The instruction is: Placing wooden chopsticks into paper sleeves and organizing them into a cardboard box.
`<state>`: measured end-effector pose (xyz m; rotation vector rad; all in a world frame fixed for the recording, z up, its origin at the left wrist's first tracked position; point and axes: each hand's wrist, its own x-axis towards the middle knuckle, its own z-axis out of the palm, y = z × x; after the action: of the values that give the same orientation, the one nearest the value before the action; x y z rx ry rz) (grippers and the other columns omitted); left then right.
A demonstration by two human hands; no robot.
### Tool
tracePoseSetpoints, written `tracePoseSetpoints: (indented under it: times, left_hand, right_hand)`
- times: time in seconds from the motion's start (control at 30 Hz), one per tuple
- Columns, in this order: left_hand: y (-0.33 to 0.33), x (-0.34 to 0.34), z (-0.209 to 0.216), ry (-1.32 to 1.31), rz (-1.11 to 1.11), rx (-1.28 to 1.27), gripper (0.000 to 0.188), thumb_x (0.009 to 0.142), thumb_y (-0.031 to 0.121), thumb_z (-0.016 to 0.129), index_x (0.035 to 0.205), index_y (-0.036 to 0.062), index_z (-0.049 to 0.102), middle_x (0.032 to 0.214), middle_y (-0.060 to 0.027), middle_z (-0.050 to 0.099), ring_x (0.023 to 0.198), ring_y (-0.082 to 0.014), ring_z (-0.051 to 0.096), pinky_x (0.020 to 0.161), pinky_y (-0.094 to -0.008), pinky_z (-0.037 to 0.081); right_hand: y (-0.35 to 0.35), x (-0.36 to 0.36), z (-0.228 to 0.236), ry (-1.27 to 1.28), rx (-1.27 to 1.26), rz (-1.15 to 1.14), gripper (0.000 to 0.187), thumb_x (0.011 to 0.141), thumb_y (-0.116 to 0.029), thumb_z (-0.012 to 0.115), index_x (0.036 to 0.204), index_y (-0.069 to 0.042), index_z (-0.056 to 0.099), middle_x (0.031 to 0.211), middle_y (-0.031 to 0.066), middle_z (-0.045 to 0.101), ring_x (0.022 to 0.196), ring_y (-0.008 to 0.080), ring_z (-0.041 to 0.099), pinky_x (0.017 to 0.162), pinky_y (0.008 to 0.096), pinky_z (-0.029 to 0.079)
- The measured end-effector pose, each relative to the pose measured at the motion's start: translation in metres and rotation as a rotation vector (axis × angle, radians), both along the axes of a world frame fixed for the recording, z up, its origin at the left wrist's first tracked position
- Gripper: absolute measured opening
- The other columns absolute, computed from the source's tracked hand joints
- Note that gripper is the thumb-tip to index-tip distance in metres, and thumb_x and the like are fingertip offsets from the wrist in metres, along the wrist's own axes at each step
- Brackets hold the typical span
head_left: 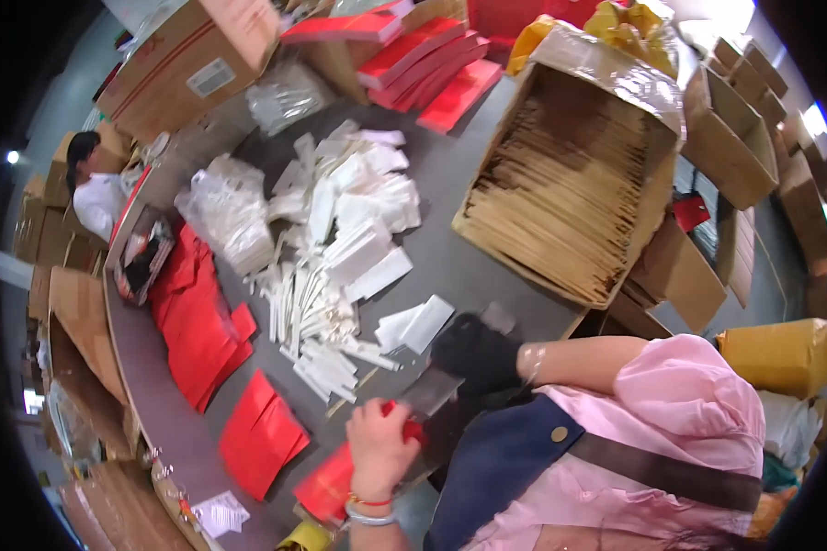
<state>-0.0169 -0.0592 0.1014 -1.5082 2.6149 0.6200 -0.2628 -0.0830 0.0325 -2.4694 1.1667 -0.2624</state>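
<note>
My left hand (379, 448), bare with bracelets at the wrist, comes in from the lower edge, its fingers curled round red paper. A blurred red packet (323, 484) lies under and beside that hand. To its right is my right hand (475, 356) in a black glove, over the table's near edge; its fingers merge into the dark glove. A clear plastic sleeve (429, 393) lies between the two hands, beside the glove. Small white cards (415, 323) sit just beyond the glove. Left of my left hand rests a stack of red packets (262, 434).
White paper strips and cards (363, 211) are heaped mid-table beside clear plastic bags (225, 216). A large carton (473, 220) of tightly packed brown sheets stands at the right. More red packets (193, 321) line the left edge; red stacks (423, 60) lie behind. A person (96, 193) is far left.
</note>
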Motion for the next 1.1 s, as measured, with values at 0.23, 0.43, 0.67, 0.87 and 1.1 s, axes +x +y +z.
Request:
tracePoseSetpoints:
  times: [0.23, 0.43, 0.67, 0.87, 1.1]
  left_hand:
    - [-0.016, 0.087, -0.032, -0.072, 0.304, -0.423, 0.04, 0.062, 0.002, 0.073, 0.101, 0.0057, 0.065, 0.128, -0.0216, 0.051, 0.12, -0.0408, 0.047, 0.103, -0.0467, 0.04]
    - [0.052, 0.01, -0.09, 0.102, 0.771, -0.25, 0.084, 0.067, 0.048, 0.081, 0.132, 0.0033, 0.051, 0.137, -0.0171, 0.045, 0.13, -0.0354, 0.036, 0.11, -0.0588, 0.019]
    - [0.059, 0.018, -0.105, 0.287, 0.842, -0.146, 0.09, 0.067, 0.047, 0.082, 0.135, 0.0004, 0.046, 0.142, -0.0174, 0.041, 0.135, -0.0343, 0.032, 0.112, -0.058, 0.014]
    - [0.052, 0.012, -0.1, 0.311, 0.791, -0.136, 0.084, 0.069, 0.042, 0.081, 0.135, 0.0015, 0.047, 0.144, -0.0174, 0.04, 0.137, -0.0349, 0.032, 0.114, -0.0564, 0.012]
    - [-0.025, 0.006, -0.102, 0.454, 0.385, -0.296, 0.047, 0.085, 0.013, 0.066, 0.13, 0.0089, 0.054, 0.136, -0.0163, 0.048, 0.13, -0.0424, 0.038, 0.106, -0.0594, 0.03]
  right_hand:
    - [0.002, -0.031, 0.03, -0.059, -0.064, -0.179, 0.06, 0.065, -0.044, 0.077, 0.108, -0.007, 0.058, 0.103, 0.0126, 0.057, 0.101, 0.0313, 0.055, 0.091, 0.046, 0.038]
    - [0.006, -0.009, 0.036, 0.035, -0.049, -0.153, 0.062, 0.062, -0.043, 0.079, 0.109, -0.008, 0.06, 0.104, 0.0105, 0.06, 0.099, 0.0292, 0.057, 0.094, 0.0449, 0.037]
    - [0.005, -0.001, 0.038, 0.167, 0.028, -0.054, 0.062, 0.064, -0.045, 0.078, 0.11, -0.007, 0.061, 0.107, 0.0125, 0.059, 0.102, 0.0313, 0.056, 0.095, 0.0468, 0.036]
    - [0.008, 0.047, -0.002, 0.162, 0.152, 0.082, 0.066, 0.064, -0.051, 0.076, 0.111, -0.007, 0.062, 0.111, 0.0128, 0.059, 0.106, 0.0318, 0.055, 0.095, 0.0471, 0.036]
    - [-0.005, 0.006, -0.014, -0.163, -0.056, -0.112, 0.063, 0.063, -0.039, 0.08, 0.116, -0.009, 0.062, 0.115, 0.0137, 0.06, 0.11, 0.03, 0.055, 0.096, 0.0446, 0.038]
